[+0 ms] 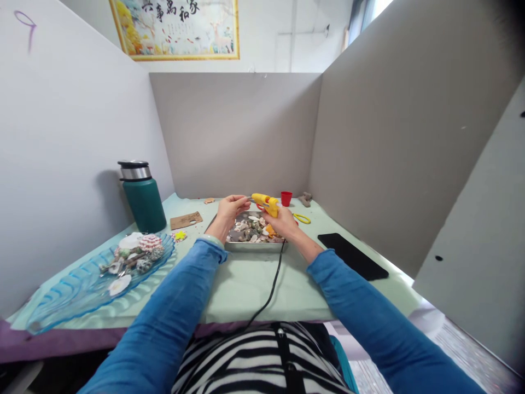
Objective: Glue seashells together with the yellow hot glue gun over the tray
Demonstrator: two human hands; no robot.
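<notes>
Head view, forward and down, over table [241, 284]

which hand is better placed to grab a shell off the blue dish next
Likely the left hand: it is nearer the blue dish, while the right hand holds the yellow glue gun.

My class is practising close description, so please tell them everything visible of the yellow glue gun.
The yellow glue gun has a plastic-looking body and a greyish tip pointing toward the left hand; whether they touch is unclear. The right hand grips it, hiding much of the handle. It is held above the metal tray of shells, its body sloping slightly. A black cord runs down from below the right hand; any join is hidden.
</notes>
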